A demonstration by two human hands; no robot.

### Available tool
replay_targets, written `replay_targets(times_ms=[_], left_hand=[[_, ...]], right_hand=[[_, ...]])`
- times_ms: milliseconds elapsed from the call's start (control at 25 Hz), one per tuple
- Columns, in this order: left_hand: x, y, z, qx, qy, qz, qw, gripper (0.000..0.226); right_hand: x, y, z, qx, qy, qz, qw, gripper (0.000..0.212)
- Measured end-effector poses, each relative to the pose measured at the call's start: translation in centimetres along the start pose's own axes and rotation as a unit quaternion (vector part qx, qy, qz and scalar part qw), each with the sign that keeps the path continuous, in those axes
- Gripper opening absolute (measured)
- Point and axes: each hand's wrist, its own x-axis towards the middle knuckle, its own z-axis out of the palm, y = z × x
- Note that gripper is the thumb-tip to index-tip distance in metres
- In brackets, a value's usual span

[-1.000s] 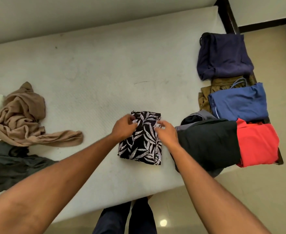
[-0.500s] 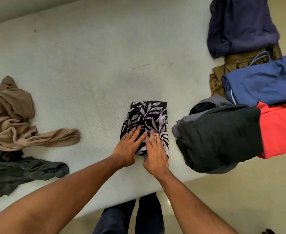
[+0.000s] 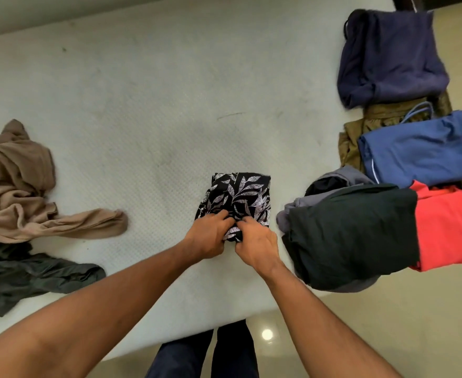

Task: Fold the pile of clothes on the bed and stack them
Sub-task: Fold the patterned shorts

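Head view | leaf-print garment [image 3: 238, 197]: near edge hidden beneath your left hand [image 3: 208, 236] and right hand [image 3: 257, 244]; tan garment [image 3: 14, 186] cut off at left | both hands curled, pinching that edge | garment lies folded on bed [image 3: 142, 105], near dark folded stack [image 3: 352, 233].

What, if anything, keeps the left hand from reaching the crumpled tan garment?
Probably yes, it can reach: only bare mattress lies between the left hand and the tan garment. It grips the leaf-print garment, though, and must let go first.
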Motion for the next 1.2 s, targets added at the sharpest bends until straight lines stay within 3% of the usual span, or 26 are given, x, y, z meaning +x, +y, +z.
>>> replay_targets(times_ms=[160, 320, 480, 640, 920, 1080, 1160, 1200], left_hand=[[-0.2, -0.5, -4.2, -0.092, -0.022, -0.012, 0.995, 0.033], [-1.9, 0.1, -8.0, -0.143, 0.002, -0.046, 0.989, 0.042], [-2.9, 1.2, -11.9, -0.173, 0.002, -0.073, 0.982, 0.045], [-0.8, 2.8, -17.6, -0.198, 0.041, -0.086, 0.976, 0.048], [6.1, 9.2, -25.9, -0.22, 0.281, -0.078, 0.931, 0.053], [10.8, 13.5, -23.7, -0.104, 0.368, -0.039, 0.923, 0.051], [12.7, 15.0, -19.4, -0.095, 0.333, -0.042, 0.937, 0.048], [13.9, 15.6, -16.3, -0.079, 0.284, -0.036, 0.955, 0.046]], right_hand=[[0.1, -0.8, -4.4, 0.068, -0.076, 0.049, 0.994, 0.027], [-1.3, -1.6, -8.3, 0.188, -0.067, 0.116, 0.973, 0.02], [-2.3, -2.3, -12.7, 0.206, -0.079, 0.074, 0.973, 0.015], [-0.2, -1.6, -18.9, 0.209, -0.057, 0.031, 0.976, 0.031], [4.7, 3.1, -30.9, 0.212, 0.102, -0.061, 0.97, 0.051], [5.9, 9.3, -31.2, 0.191, 0.198, -0.148, 0.95, 0.054], [6.3, 13.5, -28.0, 0.148, 0.18, -0.167, 0.958, 0.059], [6.6, 15.9, -25.9, 0.107, 0.12, -0.167, 0.973, 0.063]])
